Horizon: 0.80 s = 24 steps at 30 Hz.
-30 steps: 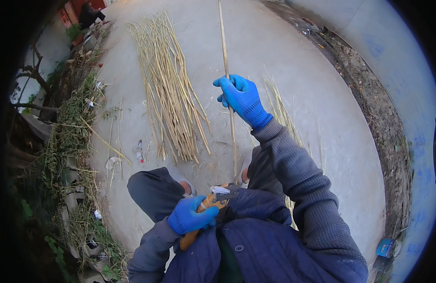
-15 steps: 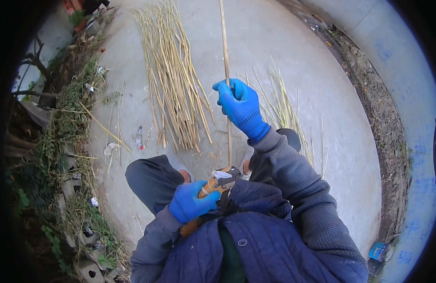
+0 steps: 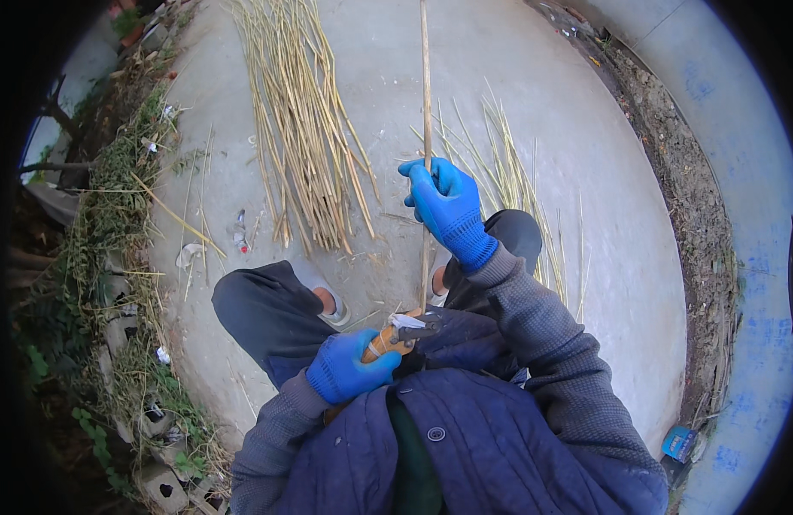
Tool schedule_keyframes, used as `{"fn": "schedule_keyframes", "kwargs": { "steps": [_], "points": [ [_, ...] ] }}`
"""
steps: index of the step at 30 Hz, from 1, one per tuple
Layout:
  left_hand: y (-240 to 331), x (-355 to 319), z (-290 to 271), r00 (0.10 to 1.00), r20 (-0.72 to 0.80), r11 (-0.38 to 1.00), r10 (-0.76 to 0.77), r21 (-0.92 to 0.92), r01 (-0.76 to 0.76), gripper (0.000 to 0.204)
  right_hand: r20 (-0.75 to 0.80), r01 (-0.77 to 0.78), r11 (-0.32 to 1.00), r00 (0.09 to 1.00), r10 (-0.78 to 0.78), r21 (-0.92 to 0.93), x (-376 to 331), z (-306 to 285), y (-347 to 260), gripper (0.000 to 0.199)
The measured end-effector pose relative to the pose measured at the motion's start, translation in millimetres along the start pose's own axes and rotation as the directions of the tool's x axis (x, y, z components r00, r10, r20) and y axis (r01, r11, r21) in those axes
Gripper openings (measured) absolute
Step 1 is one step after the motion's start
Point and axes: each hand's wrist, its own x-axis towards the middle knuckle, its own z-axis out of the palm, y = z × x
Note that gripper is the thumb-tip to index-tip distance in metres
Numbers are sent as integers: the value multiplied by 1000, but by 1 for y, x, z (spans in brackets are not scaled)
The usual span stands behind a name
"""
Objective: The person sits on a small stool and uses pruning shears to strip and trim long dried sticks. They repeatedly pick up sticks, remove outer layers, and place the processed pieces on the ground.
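My right hand (image 3: 455,210), in a blue knitted glove, grips a long thin tan stalk (image 3: 426,81) that stands almost upright in front of me. The stalk's lower end meets the dark metal head of a wooden-handled tool (image 3: 386,342). White cloth or plastic is wrapped near that metal head, and a tie goes round the wood. My left hand (image 3: 352,369), in a matching blue glove, is closed around the tool's wooden part at my lap. Whether the stalk sits in the metal head or just against it, I cannot tell.
A large bundle of stalks (image 3: 302,129) lies on the concrete ahead, left of centre. Thinner pale-green strips (image 3: 508,163) lie beyond my right knee. Weeds and hollow blocks (image 3: 163,489) line the left side. Along the right runs a dirt strip beside a pale wall (image 3: 740,215).
My right hand has come slightly lower and to the right with the stalk. The tool's metal head shows more fully. My view has shifted a little, and both hands keep their hold.
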Motion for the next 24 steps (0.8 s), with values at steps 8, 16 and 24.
{"fn": "schedule_keyframes", "kwargs": {
  "steps": [8, 16, 24],
  "points": [
    [6, -15, 3, 995, 91, 995, -36, -95, 45, 38, -21, -30, 997, 999, 29, -68, 26, -3, -1, 30],
    [-3, -18, 1, 999, -42, 999, -27, -38, 25, 38, -12, -25, 993, 1000, 23, -116, 30, 7, 3, 30],
    [-2, -14, -1, 992, -64, 977, -105, -192, 91, 35, -89, 26, 996, 996, -33, -81, -14, 27, 10, 24]
  ]
}}
